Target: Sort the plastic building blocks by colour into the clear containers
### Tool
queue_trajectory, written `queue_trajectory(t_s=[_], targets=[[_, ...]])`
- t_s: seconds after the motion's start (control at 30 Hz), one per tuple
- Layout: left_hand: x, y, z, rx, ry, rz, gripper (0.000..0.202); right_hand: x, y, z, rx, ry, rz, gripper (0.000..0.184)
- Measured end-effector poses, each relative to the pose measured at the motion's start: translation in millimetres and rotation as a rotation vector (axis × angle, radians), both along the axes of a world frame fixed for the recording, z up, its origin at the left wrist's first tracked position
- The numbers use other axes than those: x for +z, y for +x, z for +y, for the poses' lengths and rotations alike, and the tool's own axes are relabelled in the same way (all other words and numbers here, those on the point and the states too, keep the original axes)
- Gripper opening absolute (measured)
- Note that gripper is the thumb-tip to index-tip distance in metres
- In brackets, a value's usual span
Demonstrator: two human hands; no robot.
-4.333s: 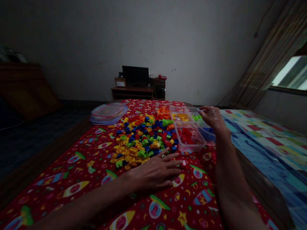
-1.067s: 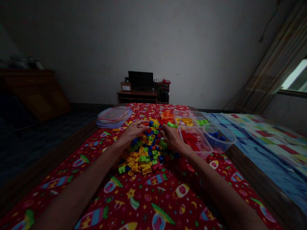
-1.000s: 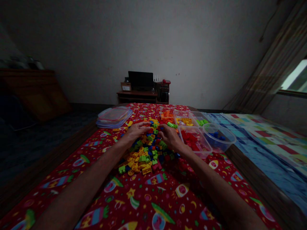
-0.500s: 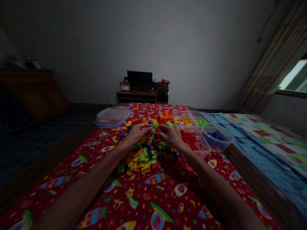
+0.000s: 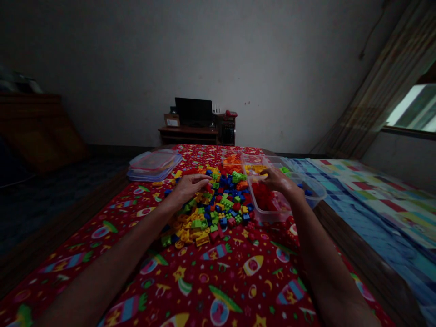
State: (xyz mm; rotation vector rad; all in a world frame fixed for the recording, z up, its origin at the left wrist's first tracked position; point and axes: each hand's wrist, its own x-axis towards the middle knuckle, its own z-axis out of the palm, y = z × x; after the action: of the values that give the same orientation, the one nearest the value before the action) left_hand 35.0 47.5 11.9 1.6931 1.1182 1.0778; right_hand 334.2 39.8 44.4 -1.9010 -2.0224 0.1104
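My left hand is over the left side of a heap of mixed plastic building bricks, its thumb and fingers pinched on a small red brick. Off to the right, my right hand hangs above a clear plastic box with red bricks in it. Its fingers point left and look slightly apart, and I see no brick between them. The heap holds yellow, green, blue, red and orange bricks, loose on the red patterned tablecloth.
Behind the red-brick box stand clear boxes with orange bricks, yellow bricks and green bricks. A round tub with blue bricks is at the right. Stacked lids lie at the left. A bed adjoins the table's right side.
My right hand has moved right from the heap to above the red-brick box. My left hand stays by the heap with its red brick. The view has shifted slightly.
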Motion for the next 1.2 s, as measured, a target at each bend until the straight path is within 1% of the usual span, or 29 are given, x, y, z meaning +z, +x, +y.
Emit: queue_trajectory(t_s=[0.07, 0.13, 0.2, 0.27, 0.33, 0.37, 0.43, 0.5, 0.57, 0.63, 0.67, 0.73, 0.83, 0.97, 1.03, 1.1, 1.2], targets=[[0.1, 1.7, -0.6, -0.009, 0.004, 0.016, 0.047, 0.8, -2.5, -0.3, -0.009, 0.100, -0.007, 0.025], [0.0, 4.1, -1.3, -0.013, 0.008, 0.005, 0.049, 4.1, -14.3, -4.3, 0.043, 0.185, 0.023, 0.024], [-0.4, 7.1, -2.0, -0.031, 0.000, -0.026, 0.051, 7.2, -33.7, -11.7, 0.160, 0.191, 0.090, 0.025], [-1.5, 10.6, -2.3, -0.059, -0.010, -0.068, 0.053, 6.5, -57.3, -20.7, 0.313, 0.151, 0.147, 0.029], [-3.4, 14.0, -2.3, -0.074, -0.012, -0.086, 0.055, 0.2, -80.2, -28.2, 0.439, 0.138, 0.139, 0.031], [-4.4, 15.5, -2.2, -0.068, -0.007, -0.085, 0.056, -4.7, -89.8, -30.5, 0.472, 0.147, 0.112, 0.031], [-6.3, 18.2, -2.4, -0.058, 0.003, -0.071, 0.059, -15.8, -103.6, -31.9, 0.478, 0.179, 0.027, 0.028], [-7.6, 20.4, -3.1, -0.063, -0.007, -0.050, 0.061, -24.4, -109.2, -30.3, 0.452, 0.215, -0.059, 0.024], [-8.1, 21.5, -4.0, -0.091, -0.033, -0.023, 0.060, -26.7, -108.1, -28.0, 0.441, 0.230, -0.112, 0.024], [-7.7, 20.2, -4.2, -0.103, -0.033, 0.009, 0.058, -22.1, -102.8, -27.3, 0.410, 0.222, -0.142, 0.024], [-7.0, 18.5, -3.8, -0.093, -0.008, 0.028, 0.056, -17.9, -99.1, -27.5, 0.378, 0.218, -0.156, 0.024], [-4.2, 12.4, -2.3, -0.049, 0.077, 0.077, 0.053, -8.4, -90.1, -28.5, 0.293, 0.214, -0.181, 0.025], [4.1, -0.8, 0.1, 0.022, 0.199, 0.180, 0.047, 2.6, -72.5, -27.9, 0.179, 0.229, -0.203, 0.025], [18.2, -19.5, 1.4, 0.140, 0.275, 0.330, 0.042, 7.5, -45.5, -19.7, 0.090, 0.267, -0.213, 0.025], [22.0, -28.2, 2.6, 0.166, 0.284, 0.404, 0.039, 8.3, -33.1, -14.6, 0.042, 0.252, -0.212, 0.023], [21.4, -36.5, 5.5, 0.174, 0.283, 0.469, 0.036, 8.5, -22.0, -10.8, -0.011, 0.206, -0.213, 0.022], [13.1, -47.5, 12.9, 0.176, 0.269, 0.559, 0.033, 7.3, -7.7, -8.9, -0.067, 0.099, -0.222, 0.020]])
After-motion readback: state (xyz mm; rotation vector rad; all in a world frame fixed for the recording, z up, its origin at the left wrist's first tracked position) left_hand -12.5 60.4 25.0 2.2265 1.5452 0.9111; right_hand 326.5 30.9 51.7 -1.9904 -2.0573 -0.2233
